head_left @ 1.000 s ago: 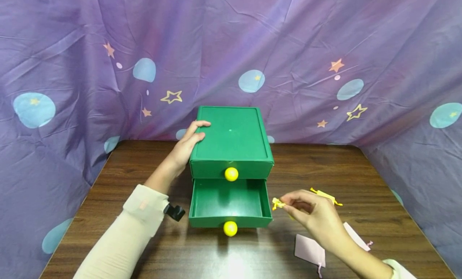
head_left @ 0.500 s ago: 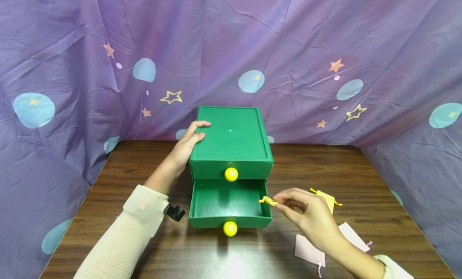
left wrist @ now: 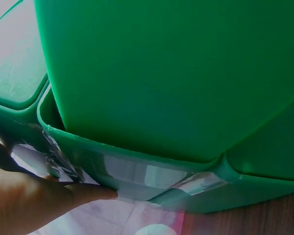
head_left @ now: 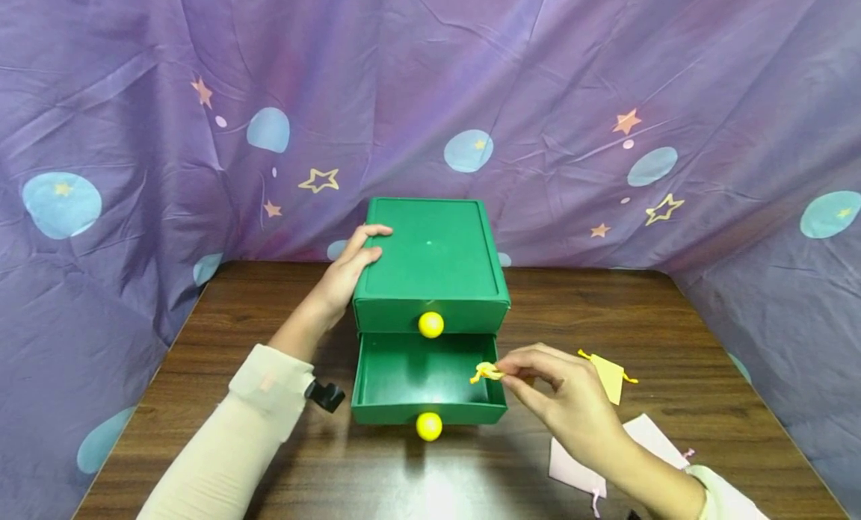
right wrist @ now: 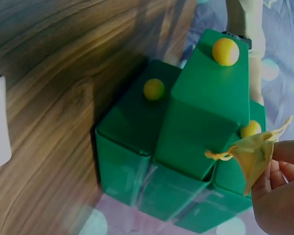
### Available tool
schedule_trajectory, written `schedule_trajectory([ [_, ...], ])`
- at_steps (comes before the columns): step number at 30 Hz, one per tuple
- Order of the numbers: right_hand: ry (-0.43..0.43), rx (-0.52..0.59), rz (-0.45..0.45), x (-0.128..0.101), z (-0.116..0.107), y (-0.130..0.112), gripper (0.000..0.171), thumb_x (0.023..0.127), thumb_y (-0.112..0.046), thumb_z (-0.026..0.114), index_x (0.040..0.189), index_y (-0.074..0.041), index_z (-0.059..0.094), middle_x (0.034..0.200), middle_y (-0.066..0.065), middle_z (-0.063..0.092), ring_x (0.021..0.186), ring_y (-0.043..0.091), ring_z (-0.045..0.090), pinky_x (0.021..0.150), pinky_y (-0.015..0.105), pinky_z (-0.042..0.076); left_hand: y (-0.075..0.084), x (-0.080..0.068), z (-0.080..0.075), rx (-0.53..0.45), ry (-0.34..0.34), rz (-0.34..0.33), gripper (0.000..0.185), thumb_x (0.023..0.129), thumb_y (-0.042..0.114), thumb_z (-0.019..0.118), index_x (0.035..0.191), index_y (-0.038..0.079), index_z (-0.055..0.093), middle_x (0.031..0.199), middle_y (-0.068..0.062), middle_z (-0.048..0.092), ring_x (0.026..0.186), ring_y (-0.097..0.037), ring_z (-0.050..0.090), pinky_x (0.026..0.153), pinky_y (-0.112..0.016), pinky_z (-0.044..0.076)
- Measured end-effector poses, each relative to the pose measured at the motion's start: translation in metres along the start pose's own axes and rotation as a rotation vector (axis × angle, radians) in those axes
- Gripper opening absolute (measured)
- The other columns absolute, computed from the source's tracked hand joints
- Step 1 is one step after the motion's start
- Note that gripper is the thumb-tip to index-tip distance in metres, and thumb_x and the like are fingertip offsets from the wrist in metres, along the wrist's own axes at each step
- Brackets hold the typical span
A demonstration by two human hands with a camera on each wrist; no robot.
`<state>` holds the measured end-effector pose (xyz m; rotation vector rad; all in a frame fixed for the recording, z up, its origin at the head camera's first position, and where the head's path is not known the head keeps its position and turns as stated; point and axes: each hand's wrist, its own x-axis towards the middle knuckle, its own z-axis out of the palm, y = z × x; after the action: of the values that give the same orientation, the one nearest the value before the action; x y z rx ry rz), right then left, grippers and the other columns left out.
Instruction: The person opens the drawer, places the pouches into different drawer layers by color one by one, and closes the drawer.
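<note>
A green two-drawer box [head_left: 430, 255] stands mid-table, and its lower drawer [head_left: 430, 413] is pulled out and looks empty. My left hand [head_left: 355, 262] rests against the box's left side, with fingers laid on the top edge; the left wrist view shows this hand [left wrist: 34, 200] beside the green box wall [left wrist: 176, 73]. My right hand [head_left: 501, 370] pinches a small yellow drawstring pouch [head_left: 486, 372] just above the open drawer's right edge. In the right wrist view the pouch [right wrist: 252, 154] hangs from my fingers [right wrist: 284, 161] in front of the box [right wrist: 186, 132].
A second yellow pouch [head_left: 608, 374] lies on the wooden table [head_left: 269, 468] right of the drawer. Two pink pouches [head_left: 577, 468] [head_left: 655, 438] lie near the front right. Yellow knobs [head_left: 431, 324] [head_left: 429, 426] mark the drawer fronts. A purple patterned cloth [head_left: 134, 131] hangs around the table.
My right hand has carried the yellow pouch leftward, from beside the drawer to above its right edge. The left hand and the box have not moved.
</note>
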<state>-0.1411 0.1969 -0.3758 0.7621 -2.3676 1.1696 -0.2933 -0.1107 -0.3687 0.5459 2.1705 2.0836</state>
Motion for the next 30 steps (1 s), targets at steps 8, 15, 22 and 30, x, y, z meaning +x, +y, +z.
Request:
schedule_trajectory([
  [8, -0.014, 0.044, -0.016, 0.006, 0.018, -0.003, 0.036, 0.079, 0.008, 0.083, 0.101, -0.019, 0.078, 0.099, -0.007, 0.075, 0.087, 0.009, 0.069, 0.074, 0.018, 0.055, -0.001, 0.001, 0.000, 0.004, -0.001, -0.003, 0.042, 0.107, 0.015, 0.036, 0.148, 0.008, 0.042, 0.159, -0.012, 0.027, 0.139, -0.030, 0.027, 0.113, -0.048, 0.025],
  [15, -0.044, 0.073, -0.011, 0.011, 0.029, -0.003, 0.037, 0.078, 0.011, 0.083, 0.101, -0.017, 0.078, 0.100, -0.008, 0.075, 0.090, 0.010, 0.070, 0.079, 0.022, 0.057, 0.000, 0.001, -0.001, 0.011, -0.005, 0.007, 0.042, 0.107, 0.015, 0.036, 0.148, 0.007, 0.042, 0.160, -0.012, 0.027, 0.141, -0.031, 0.024, 0.115, -0.051, 0.022],
  [22, -0.061, 0.074, -0.013, 0.015, 0.037, -0.003, 0.035, 0.079, 0.007, 0.084, 0.101, -0.020, 0.078, 0.101, -0.009, 0.074, 0.081, 0.009, 0.065, 0.061, 0.020, 0.049, 0.000, 0.001, -0.002, 0.019, -0.006, 0.014, 0.042, 0.107, 0.013, 0.035, 0.148, 0.005, 0.041, 0.161, -0.014, 0.026, 0.143, -0.031, 0.022, 0.118, -0.051, 0.018],
  [30, -0.110, 0.111, 0.023, 0.019, 0.047, 0.000, 0.032, 0.081, 0.007, 0.083, 0.100, -0.017, 0.077, 0.102, -0.009, 0.074, 0.086, 0.009, 0.068, 0.073, 0.025, 0.058, -0.001, 0.002, -0.001, 0.020, -0.002, 0.012, 0.042, 0.107, 0.013, 0.036, 0.148, 0.006, 0.041, 0.160, -0.014, 0.026, 0.143, -0.030, 0.023, 0.117, -0.051, 0.019],
])
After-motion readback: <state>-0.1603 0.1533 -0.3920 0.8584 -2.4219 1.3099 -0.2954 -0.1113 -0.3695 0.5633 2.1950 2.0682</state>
